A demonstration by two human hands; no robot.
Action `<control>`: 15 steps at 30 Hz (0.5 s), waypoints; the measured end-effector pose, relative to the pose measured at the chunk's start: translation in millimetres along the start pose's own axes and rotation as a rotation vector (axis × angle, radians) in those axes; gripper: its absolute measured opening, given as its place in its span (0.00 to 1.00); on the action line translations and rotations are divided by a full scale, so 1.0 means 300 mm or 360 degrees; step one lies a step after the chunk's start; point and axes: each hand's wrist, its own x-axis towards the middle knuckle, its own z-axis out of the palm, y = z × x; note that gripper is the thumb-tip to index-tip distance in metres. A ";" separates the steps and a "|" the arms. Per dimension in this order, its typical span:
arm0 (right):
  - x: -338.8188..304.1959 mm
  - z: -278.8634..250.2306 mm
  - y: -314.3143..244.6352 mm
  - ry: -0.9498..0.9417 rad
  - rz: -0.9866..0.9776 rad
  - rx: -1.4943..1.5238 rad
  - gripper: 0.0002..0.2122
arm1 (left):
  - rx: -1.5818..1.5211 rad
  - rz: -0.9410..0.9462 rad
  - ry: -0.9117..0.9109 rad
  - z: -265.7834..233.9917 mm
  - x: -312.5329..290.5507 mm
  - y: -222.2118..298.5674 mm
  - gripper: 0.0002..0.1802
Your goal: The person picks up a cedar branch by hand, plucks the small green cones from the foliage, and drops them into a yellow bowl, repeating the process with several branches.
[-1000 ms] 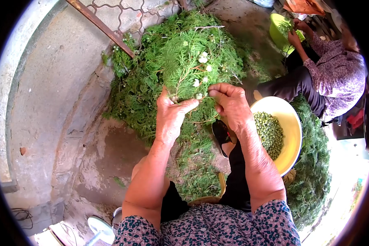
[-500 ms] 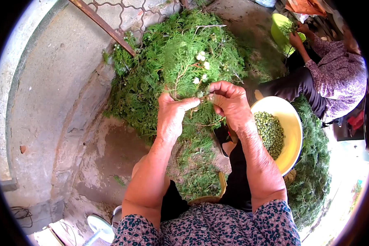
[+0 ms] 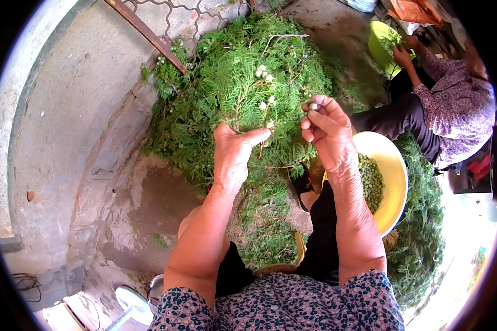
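Observation:
My left hand (image 3: 233,151) is closed around the stem of a green conifer sprig (image 3: 243,99), its thumb pressed along the base. Pale round cones (image 3: 264,73) hang on the sprig's twigs. Off to its right, my right hand (image 3: 332,132) pinches a single pale green cone (image 3: 313,106) between thumb and fingertips, apart from the sprig. Below my right wrist, partly covered by the forearm, stands a yellow basin (image 3: 391,190) with many small green cones (image 3: 371,182) in it.
A large heap of cut conifer branches (image 3: 204,127) lies ahead, with another heap (image 3: 419,231) beyond the basin. At the upper right a co-worker (image 3: 453,105) handles a sprig over a lime-green basin (image 3: 376,44). A concrete wall (image 3: 77,121) curves along the left.
My right hand has drawn away from the sprig to the right and slightly up, now with a loose cone in its fingertips. The left hand stays in place on the sprig.

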 end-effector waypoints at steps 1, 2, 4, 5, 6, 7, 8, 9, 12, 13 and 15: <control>-0.004 0.000 0.004 0.0000 0.0002 -0.0001 0.02 | 0.0012 0.0009 0.0013 -0.001 0.002 -0.004 0.14; -0.009 -0.002 0.009 -0.0119 0.0038 0.0018 0.02 | 0.0024 0.0017 0.0025 -0.001 0.002 -0.007 0.14; -0.025 0.000 0.013 -0.0259 0.0061 -0.0204 0.03 | 0.0048 0.0038 0.0011 0.005 0.002 -0.010 0.14; -0.035 0.005 0.019 -0.0279 0.0048 -0.0445 0.04 | 0.0071 0.0059 -0.0003 0.009 0.002 -0.011 0.15; -0.043 0.019 0.031 -0.0266 -0.0045 -0.0728 0.05 | 0.0072 0.0057 -0.0006 0.011 0.001 -0.015 0.15; -0.047 0.034 0.046 -0.0250 -0.0137 -0.1011 0.07 | 0.0055 0.0070 -0.0031 0.013 0.000 -0.019 0.16; -0.042 0.034 0.067 -0.0214 -0.0253 -0.1187 0.09 | 0.0037 0.0083 -0.0057 0.016 0.000 -0.023 0.17; -0.042 0.036 0.080 -0.0250 -0.0356 -0.1202 0.09 | 0.0038 0.0081 -0.0060 0.020 -0.003 -0.023 0.17; -0.027 0.029 0.098 -0.0270 -0.0525 -0.1421 0.08 | 0.0029 0.0100 -0.0085 0.025 -0.008 -0.026 0.19; -0.028 0.035 0.094 -0.0285 -0.0395 -0.1367 0.07 | 0.0014 0.0107 -0.0088 0.018 -0.007 -0.033 0.17; -0.030 0.041 0.083 -0.0296 -0.0268 -0.1313 0.06 | -0.0001 0.0113 -0.0095 0.011 -0.005 -0.035 0.15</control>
